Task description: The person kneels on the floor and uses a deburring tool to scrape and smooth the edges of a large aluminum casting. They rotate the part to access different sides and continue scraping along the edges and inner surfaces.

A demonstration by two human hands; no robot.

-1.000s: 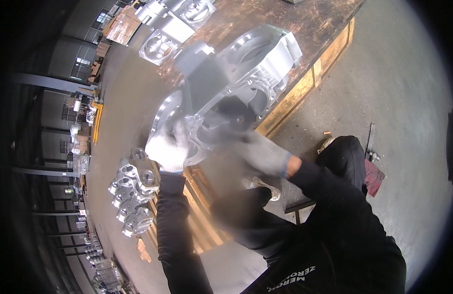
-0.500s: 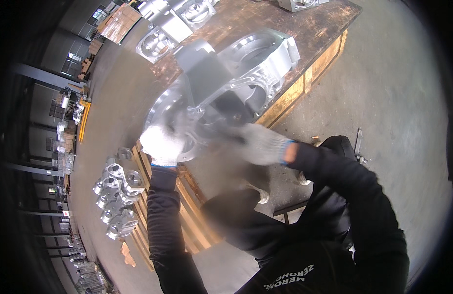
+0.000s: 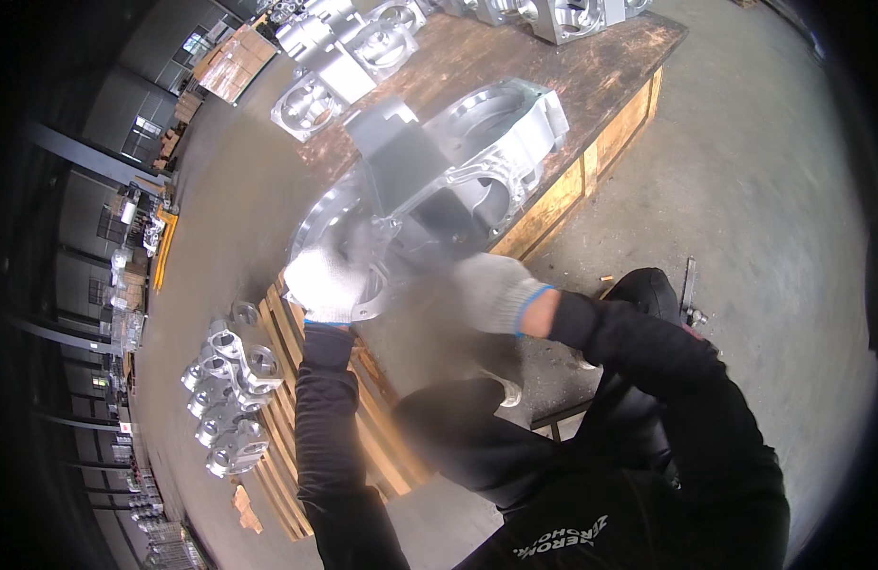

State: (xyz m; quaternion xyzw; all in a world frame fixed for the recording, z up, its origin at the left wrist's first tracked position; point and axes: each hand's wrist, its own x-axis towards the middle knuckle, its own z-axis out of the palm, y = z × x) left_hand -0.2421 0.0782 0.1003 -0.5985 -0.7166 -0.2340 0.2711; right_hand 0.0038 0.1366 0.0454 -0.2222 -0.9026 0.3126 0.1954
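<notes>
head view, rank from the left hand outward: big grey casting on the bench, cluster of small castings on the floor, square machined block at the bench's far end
From the left hand:
1. Big grey casting, under the glove, at the bench's near edge.
2. Cluster of small castings, on the floor, below and to the left.
3. Square machined block, far end of the bench, top of picture.

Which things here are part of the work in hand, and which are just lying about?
In hand: big metal casting, left hand on its round flange, right hand beside it, wooden bench bearing it.

Lying about: smaller castings behind, castings on the floor, wooden pallet.
</notes>
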